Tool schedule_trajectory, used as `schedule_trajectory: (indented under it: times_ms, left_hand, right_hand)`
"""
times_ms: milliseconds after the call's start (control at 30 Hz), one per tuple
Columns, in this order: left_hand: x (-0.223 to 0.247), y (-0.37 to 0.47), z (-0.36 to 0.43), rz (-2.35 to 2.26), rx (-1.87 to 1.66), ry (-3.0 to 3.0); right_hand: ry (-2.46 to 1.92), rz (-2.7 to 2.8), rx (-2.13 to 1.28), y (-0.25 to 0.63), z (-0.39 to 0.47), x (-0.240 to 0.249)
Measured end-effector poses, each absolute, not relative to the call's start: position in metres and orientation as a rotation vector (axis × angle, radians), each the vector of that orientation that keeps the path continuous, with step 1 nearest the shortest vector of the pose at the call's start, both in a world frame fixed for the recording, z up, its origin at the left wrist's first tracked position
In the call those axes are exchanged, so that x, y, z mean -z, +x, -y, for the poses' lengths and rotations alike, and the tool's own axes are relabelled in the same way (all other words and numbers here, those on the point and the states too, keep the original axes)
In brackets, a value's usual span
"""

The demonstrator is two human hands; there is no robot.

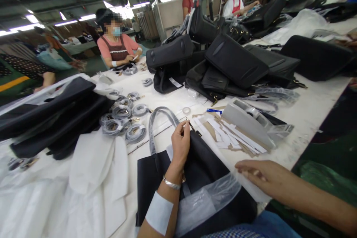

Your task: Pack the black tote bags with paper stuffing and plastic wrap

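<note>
A black bag [206, 156] lies on the white table in front of me, one plastic-wrapped handle [152, 130] arching from its far side. My left hand [181, 139] is over the bag's upper edge, fingers pinched at a small metal clasp [192, 125] on a dark strap. Clear plastic wrap [209, 200] covers another handle across the near part of the bag. Beside the bag's right edge is my right hand [252, 173], its fingers curled together at a thin white sheet [251, 187]; what exactly they hold is too blurred to tell.
Coiled wrapped straps [135, 132] and stacked black pieces [55, 115] lie left, with white sheets [95, 163] nearer. Paper strips [228, 134], a grey tape dispenser [245, 122] and a blue pen [214, 111] sit right. Black bags [235, 59] are piled behind. A masked person [118, 46] works across the table.
</note>
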State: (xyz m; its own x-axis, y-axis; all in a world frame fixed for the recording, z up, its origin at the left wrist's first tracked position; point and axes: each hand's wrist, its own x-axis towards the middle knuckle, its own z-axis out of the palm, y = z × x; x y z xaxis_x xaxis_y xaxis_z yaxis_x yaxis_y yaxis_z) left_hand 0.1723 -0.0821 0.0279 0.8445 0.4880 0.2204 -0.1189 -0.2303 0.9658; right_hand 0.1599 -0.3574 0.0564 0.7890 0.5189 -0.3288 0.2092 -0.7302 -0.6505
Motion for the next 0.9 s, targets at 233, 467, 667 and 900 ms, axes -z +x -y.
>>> schedule_trajectory:
  times_ms: [233,467,667,900]
  left_hand:
    - [-0.031,0.169,0.085,-0.195,-0.736,1.887]
    - [-0.031,0.170,0.089,-0.096,-0.765,1.903]
    - [-0.039,0.164,0.092,-0.010,-0.887,1.897]
    - [-0.024,0.163,0.093,0.222,-0.558,2.344]
  right_hand:
    - [-2.322,0.652,-0.401,0.162,0.301,-0.070]
    - [-2.186,0.607,-0.541,0.176,0.263,-0.063]
    - [-1.979,0.553,-0.855,0.187,0.263,-0.045]
    - [-2.503,0.940,-0.323,0.188,0.260,-0.034]
